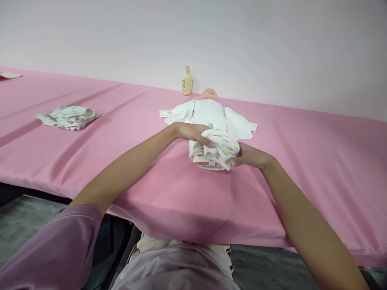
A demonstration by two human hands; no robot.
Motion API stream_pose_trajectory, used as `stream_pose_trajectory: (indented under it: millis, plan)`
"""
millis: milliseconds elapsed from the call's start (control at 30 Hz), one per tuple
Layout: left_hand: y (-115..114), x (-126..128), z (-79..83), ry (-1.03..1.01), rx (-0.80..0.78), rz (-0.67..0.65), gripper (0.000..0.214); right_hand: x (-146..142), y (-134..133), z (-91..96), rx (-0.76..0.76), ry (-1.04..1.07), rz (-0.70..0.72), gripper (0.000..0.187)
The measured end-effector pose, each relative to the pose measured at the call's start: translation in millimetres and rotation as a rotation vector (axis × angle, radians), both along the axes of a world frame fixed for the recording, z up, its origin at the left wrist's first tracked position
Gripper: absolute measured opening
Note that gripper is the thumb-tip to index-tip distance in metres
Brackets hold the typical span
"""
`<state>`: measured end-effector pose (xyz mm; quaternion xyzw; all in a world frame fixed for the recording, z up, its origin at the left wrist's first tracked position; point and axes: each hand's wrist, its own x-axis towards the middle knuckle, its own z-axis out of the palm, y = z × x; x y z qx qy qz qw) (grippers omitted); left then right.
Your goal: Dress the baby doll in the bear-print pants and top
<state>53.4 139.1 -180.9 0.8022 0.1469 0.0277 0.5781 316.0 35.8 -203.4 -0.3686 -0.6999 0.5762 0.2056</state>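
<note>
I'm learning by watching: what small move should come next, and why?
Perhaps ease the bunched cloth open a little: its folds are gathered together, and the left grip and right grip hold it from two sides.

Matt cloth bundle (224, 150), smooth fabric cover (314, 161), plastic bottle (187, 83)

Pale-yellow pump bottle (187, 83) standing upright at the back of a pink cover (317, 161), near the pale wall (272, 48), small dark print on its front. Folded cloth (68, 117), white with muted grey-green patches, lying toward the left; farther back, a flat pale item (10, 75) cut off by the view's edge. Grey mottled floor (21, 221) below.
</note>
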Motion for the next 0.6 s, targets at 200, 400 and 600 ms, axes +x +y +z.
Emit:
stream_pose_trajectory:
  millis: [200,400,600]
  plan:
    - [7.2,-0.4,-4.1,-0.005,-0.056,-0.063,0.046,-0.4,3.5,-15.5,0.004,0.213,-0.017,0.061]
    - [9.9,0.0,-5.5,0.017,0.002,-0.131,0.047,-10.1,2.6,-19.0,-0.052,0.321,-0.059,0.046]
    - [4.8,-0.3,-1.5,-0.016,0.033,-0.066,0.055,-3.6,2.3,-12.9,-0.025,0.239,-0.017,0.054]
